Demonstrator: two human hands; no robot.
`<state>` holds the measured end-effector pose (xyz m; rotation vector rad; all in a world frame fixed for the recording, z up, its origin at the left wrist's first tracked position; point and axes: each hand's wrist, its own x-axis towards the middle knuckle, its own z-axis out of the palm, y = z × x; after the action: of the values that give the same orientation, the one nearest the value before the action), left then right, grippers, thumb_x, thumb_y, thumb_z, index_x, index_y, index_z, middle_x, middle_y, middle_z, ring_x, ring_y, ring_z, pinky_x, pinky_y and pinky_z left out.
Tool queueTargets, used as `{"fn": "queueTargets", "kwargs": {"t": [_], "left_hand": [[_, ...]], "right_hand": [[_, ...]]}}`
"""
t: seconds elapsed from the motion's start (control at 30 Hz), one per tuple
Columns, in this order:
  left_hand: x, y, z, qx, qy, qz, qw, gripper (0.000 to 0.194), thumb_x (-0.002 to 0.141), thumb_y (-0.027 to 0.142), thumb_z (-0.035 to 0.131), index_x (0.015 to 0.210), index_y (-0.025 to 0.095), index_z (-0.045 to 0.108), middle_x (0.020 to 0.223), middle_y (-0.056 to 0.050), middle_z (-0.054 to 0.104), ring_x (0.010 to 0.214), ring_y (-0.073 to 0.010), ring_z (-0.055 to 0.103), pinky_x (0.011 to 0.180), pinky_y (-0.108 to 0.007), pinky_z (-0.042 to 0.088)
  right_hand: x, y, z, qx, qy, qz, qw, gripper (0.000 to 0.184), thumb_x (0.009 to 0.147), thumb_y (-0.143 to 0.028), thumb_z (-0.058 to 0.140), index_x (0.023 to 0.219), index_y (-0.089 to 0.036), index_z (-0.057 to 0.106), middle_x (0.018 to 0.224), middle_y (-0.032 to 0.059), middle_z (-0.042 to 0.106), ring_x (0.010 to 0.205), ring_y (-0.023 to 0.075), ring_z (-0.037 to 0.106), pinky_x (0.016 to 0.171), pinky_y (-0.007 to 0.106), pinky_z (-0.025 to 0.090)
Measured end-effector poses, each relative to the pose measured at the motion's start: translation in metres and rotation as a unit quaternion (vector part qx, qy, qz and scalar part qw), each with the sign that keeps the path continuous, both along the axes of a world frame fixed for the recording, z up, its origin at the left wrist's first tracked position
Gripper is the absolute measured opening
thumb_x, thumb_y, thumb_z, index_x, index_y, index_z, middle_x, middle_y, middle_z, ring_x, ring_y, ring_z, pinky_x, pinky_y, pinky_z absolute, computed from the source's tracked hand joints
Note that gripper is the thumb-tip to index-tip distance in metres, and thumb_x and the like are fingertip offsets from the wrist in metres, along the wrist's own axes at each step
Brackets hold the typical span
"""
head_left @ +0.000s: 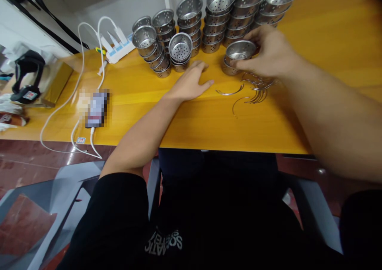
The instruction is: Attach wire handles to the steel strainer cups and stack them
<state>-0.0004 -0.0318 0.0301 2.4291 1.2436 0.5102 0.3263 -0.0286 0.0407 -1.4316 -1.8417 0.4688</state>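
My right hand [267,49] is closed around the side of a perforated metal cup [240,50], thumb in front and fingers behind. This cup sits on top of another similar one [229,67] on the table. Just below my right hand lies a loose pile of thin curved metal wires [259,91], with a separate curved wire [229,92] to its left. My left hand [192,81] rests on the tabletop, fingers spread and holding nothing. Close beyond it stands a short stack of perforated cups [180,49].
Tall stacks of perforated metal cups [221,1] line the table's back. To the left, a phone [97,108] lies on the yellow table [203,130], cabled to a white power strip [121,51]. A black strapped device [28,77] rests on a box at far left.
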Motion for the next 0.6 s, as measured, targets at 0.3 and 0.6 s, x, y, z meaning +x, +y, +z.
{"fn": "queueTargets", "kwargs": {"t": [0.3,0.6], "left_hand": [[0.001,0.002,-0.008,0.009,-0.028,-0.077,0.997,0.092,0.117,0.053,0.077,0.199,0.023,0.047,0.204,-0.023,0.058,0.190,-0.0412,0.062,0.163,-0.063,0.049],[0.013,-0.019,0.010,-0.032,-0.077,-0.096,0.992,0.090,0.120,0.033,0.068,0.203,0.022,0.036,0.206,-0.024,0.056,0.184,-0.0350,0.070,0.158,-0.061,0.056]], "right_hand": [[-0.014,-0.016,0.018,-0.041,0.024,0.015,0.999,0.060,0.078,-0.045,0.114,0.125,-0.039,0.076,0.135,0.0033,0.090,0.122,0.0377,0.081,0.120,0.065,0.073],[-0.020,-0.014,0.007,-0.047,0.047,0.071,0.995,0.078,0.074,-0.045,0.118,0.136,-0.037,0.072,0.147,0.0075,0.088,0.134,0.0415,0.082,0.121,0.066,0.074]]}}
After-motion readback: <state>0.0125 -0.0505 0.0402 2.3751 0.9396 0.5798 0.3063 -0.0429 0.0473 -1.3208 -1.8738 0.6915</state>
